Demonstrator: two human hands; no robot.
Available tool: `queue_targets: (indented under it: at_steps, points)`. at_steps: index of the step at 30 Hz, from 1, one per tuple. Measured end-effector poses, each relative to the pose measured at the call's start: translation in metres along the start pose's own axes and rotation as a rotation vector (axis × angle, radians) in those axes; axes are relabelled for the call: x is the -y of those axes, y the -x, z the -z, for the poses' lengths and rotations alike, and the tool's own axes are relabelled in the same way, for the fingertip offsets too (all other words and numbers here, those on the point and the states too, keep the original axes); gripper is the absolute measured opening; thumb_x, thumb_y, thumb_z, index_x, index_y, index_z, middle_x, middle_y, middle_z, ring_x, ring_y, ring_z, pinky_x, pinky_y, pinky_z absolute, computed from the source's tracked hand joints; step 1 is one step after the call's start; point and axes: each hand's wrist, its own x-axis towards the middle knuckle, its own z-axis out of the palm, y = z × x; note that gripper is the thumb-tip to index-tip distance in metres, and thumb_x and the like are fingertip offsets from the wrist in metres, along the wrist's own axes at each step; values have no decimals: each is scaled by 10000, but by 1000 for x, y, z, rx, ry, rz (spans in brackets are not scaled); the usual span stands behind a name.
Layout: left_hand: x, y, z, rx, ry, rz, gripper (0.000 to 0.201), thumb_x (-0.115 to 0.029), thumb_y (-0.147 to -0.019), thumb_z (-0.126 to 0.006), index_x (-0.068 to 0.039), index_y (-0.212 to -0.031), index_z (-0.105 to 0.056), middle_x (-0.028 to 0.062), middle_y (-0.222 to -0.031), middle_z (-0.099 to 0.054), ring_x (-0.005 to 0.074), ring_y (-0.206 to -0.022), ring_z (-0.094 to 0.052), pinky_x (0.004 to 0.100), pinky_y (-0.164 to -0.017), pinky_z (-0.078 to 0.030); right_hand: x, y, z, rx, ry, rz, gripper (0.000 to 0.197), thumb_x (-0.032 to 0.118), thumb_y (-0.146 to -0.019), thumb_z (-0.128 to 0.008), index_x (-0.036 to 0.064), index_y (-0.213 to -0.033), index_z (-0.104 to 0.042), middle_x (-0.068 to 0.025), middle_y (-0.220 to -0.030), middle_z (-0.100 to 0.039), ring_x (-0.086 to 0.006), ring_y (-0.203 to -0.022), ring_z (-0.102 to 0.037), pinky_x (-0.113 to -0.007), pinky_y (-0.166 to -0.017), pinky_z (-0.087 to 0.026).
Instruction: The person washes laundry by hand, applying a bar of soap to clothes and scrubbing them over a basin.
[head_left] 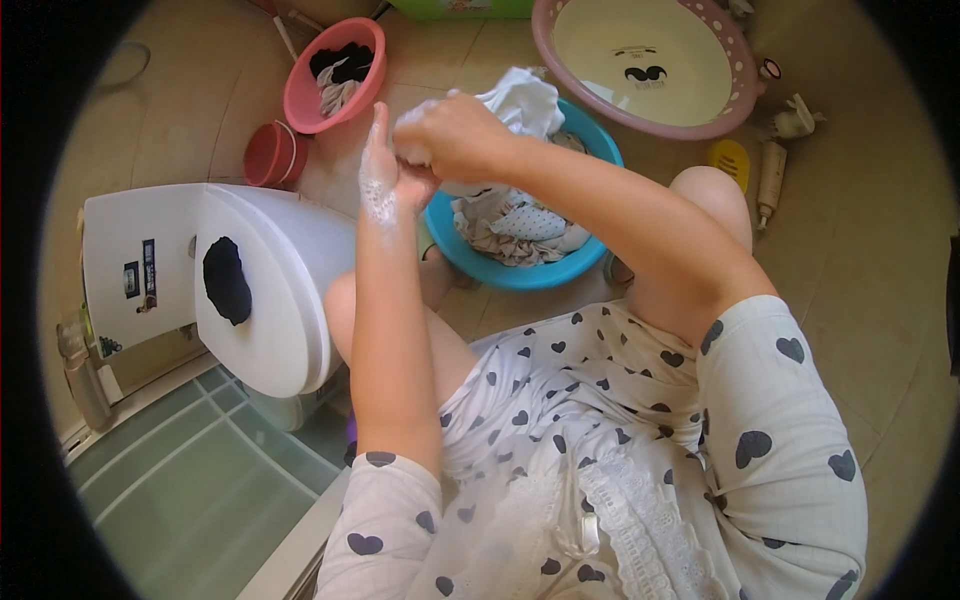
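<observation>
My right hand (460, 135) is closed in a fist around a wet, soapy white cloth (525, 100). Part of the cloth hangs out to the right over a blue basin (558, 277). Pressed against that fist from the left, my left hand (388, 165) holds the cloth from below, its thumb pointing up and its other fingers mostly hidden. Suds cover the left wrist and the right knuckles. In the blue basin, below my hands, lie crumpled pale clothes (525, 220), one piece dotted.
A large pink-rimmed basin of cloudy water (690, 80) stands at the far right. Dark and light laundry fills a pink basin (300, 95), near a red bucket (268, 157). A black cloth (227, 280) lies on the white toilet lid (270, 330). A yellow brush-like item (730, 160) and bottle (771, 180) are at right.
</observation>
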Motion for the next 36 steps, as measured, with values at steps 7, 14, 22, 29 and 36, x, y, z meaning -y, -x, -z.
queue_targets:
  at_steps: [7, 14, 22, 29, 36]
  points:
    - [10, -7, 27, 252, -506, -75, 330, -298, -835, -513, -68, -1071, -513, 106, -1041, -580, 222, -877, -593, 369, -762, -500, 41, 32, 5, -305, -181, 119, 158, 206, -603, -618, 131, -741, -617, -118, -674, -571, -312, -697, -563, -405, -613, -420]
    - [58, -24, -16, 4, 36, -66, 334, -311, -890, -357, -78, -1078, -505, 105, -1024, -566, 238, -951, -561, 398, -843, -459, -35, 6, -42, -890, -275, -652, 142, 223, -603, -597, 87, -583, -558, -126, -610, -567, -313, -611, -545, -432, -609, -408]
    - [60, -24, -19, 109, 54, -91, 345, -325, -920, -291, -91, -1021, -523, 84, -880, -573, 218, -821, -562, 368, -748, -465, -15, -1, -13, -729, -453, -768, 159, 161, -656, -525, 23, -578, -537, -191, -637, -556, -350, -586, -526, -427, -565, -412]
    - [30, -49, 28, 1036, 194, -51, 319, -255, -897, -321, -67, -1051, -528, 84, -1009, -580, 229, -936, -570, 358, -831, -469, 49, -5, -30, -692, -423, -554, 174, 220, -713, -511, 84, -646, -597, -186, -642, -576, -373, -620, -564, -440, -572, -441]
    - [22, -9, -5, 67, -155, -312, 229, -83, -761, -569, -14, -978, -541, 74, -903, -597, 201, -823, -592, 337, -749, -491, -34, 1, -23, -341, -379, -737, 285, 359, -757, -474, 153, -916, -591, -162, -859, -615, -361, -788, -588, -454, -671, -459]
